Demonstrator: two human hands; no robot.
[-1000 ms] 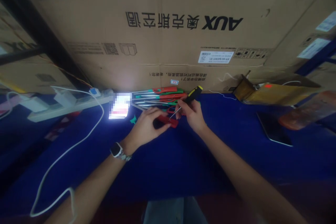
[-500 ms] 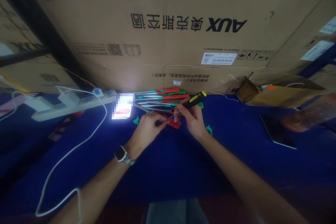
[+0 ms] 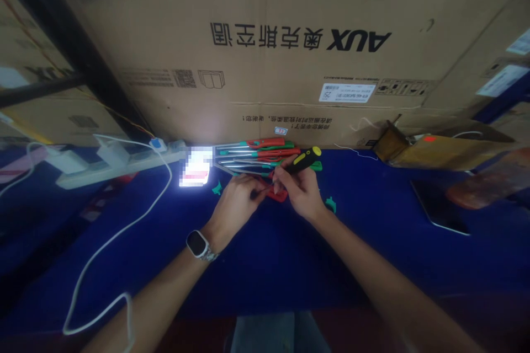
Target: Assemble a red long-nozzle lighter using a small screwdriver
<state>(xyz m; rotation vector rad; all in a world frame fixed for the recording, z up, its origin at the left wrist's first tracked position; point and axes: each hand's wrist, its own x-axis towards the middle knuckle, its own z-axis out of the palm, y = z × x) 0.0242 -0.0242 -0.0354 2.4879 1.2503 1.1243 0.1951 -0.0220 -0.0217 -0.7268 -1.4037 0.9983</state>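
My right hand (image 3: 300,190) grips a screwdriver (image 3: 304,159) with a black and yellow handle, its tip pointing down toward a small red part (image 3: 276,193) on the blue table cover (image 3: 265,253). My left hand (image 3: 236,204), a watch on its wrist, pinches the left end of that red part with closed fingers. The two hands nearly touch. Just behind them lies a pile of red and green long-nosed lighters (image 3: 259,153).
A large cardboard box (image 3: 290,49) stands along the back. A bright phone screen (image 3: 195,166) lies left of the pile, beside a power strip (image 3: 111,162) with a white cable (image 3: 103,248). Small green pieces (image 3: 330,205) lie near my right wrist. A dark tablet (image 3: 441,209) lies at right.
The screwdriver has tilted lower and its tip has come down onto the red part. Both hands have closed in toward each other, and the view has shifted slightly.
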